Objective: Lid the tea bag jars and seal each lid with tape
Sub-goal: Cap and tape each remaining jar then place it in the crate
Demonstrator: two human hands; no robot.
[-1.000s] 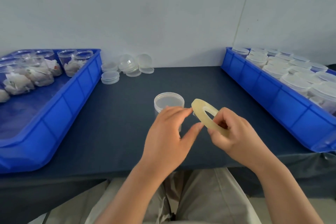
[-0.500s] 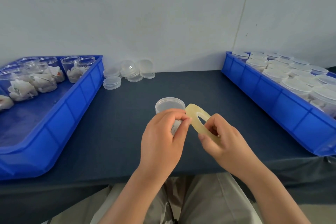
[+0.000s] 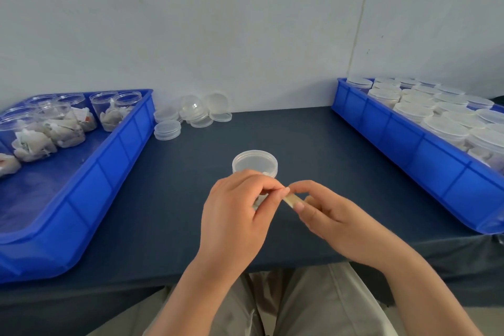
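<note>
A clear jar with its lid on (image 3: 255,162) stands at the middle of the dark blue table (image 3: 174,194), just beyond my hands. My right hand (image 3: 335,215) grips a yellowish tape roll (image 3: 292,200), now edge-on and mostly hidden by the fingers. My left hand (image 3: 240,213) pinches at the roll's left end with thumb and fingertips, in front of the jar. The jar's lower body is hidden behind my left hand.
A blue tray (image 3: 109,161) on the left holds several open jars with tea bags (image 3: 62,128). A blue tray (image 3: 403,139) on the right is filled with several lidded jars (image 3: 441,125). Loose clear lids (image 3: 191,116) lie at the back by the wall.
The tape roll has turned from face-on to edge-on and dropped lower between my hands. My left fingers have closed onto its end. The view has tilted so that the table sits lower.
</note>
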